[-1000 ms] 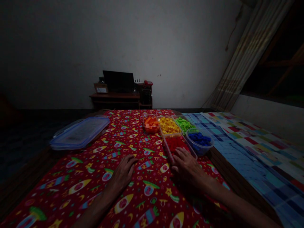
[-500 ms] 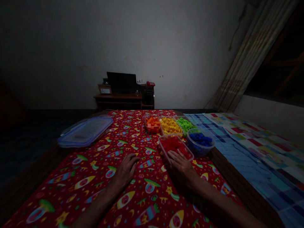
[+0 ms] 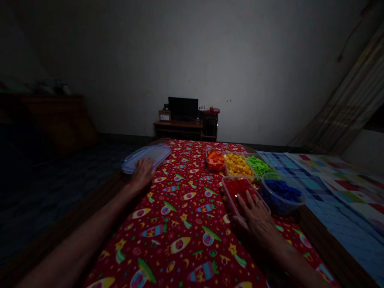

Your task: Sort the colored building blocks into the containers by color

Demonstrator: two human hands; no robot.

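My left hand (image 3: 143,173) stretches far forward and rests on the near edge of a flat clear lid with a blue rim (image 3: 156,154), its fingers curled onto it. My right hand (image 3: 255,212) lies open with spread fingers on the near end of a clear box of red bricks (image 3: 237,188). Beyond that box stand clear boxes of orange bricks (image 3: 215,160), yellow bricks (image 3: 237,164) and green bricks (image 3: 260,165). A round tub of blue bricks (image 3: 282,192) sits to the right of the red box.
All stands on a red cloth with rocket prints (image 3: 183,224) over a wooden surface. A checked patchwork cloth (image 3: 339,188) lies to the right. A low dark desk with a screen (image 3: 184,120) is against the far wall. The room is dim.
My left hand has left the cloth in front of me and reached forward-left to the blue-rimmed lid. The view has swung left. My right hand stays at the red box.
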